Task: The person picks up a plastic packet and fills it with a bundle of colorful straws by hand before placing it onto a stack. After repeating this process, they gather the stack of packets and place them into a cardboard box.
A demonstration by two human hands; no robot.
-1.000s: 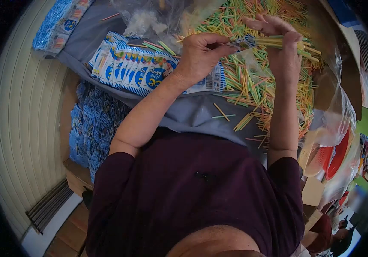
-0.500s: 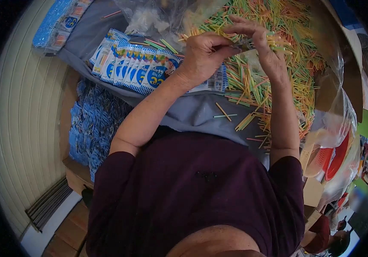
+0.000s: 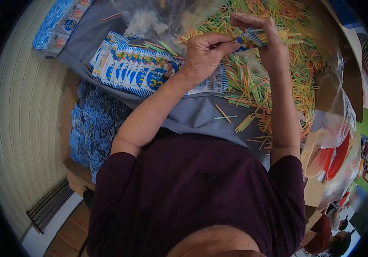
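My left hand (image 3: 205,58) pinches the near end of a small blue-and-white packet (image 3: 249,39) between thumb and fingers. Around the packet's other end curls my right hand (image 3: 274,49), gripping a few thin coloured sticks (image 3: 293,37) that poke out past it to the right. Part of the sticks is hidden by the right hand. Beneath both hands spreads a large heap of yellow, green and orange sticks (image 3: 295,81). Left of my left hand, a fanned row of flat blue-and-white printed packets (image 3: 145,73) lies on the grey cloth (image 3: 184,113).
Bundled packets in clear wrap (image 3: 55,32) lie at the upper left. Crumpled clear plastic (image 3: 149,19) sits at the back. A box of blue packets (image 3: 96,124) stands at lower left. Red baskets (image 3: 337,158) and a cardboard wall (image 3: 342,85) are to the right. Other people appear at far right.
The packet between my hands has turned so its printed blue face shows. My right hand has shifted slightly right and its fingers have drawn together; the sticks now point further right.
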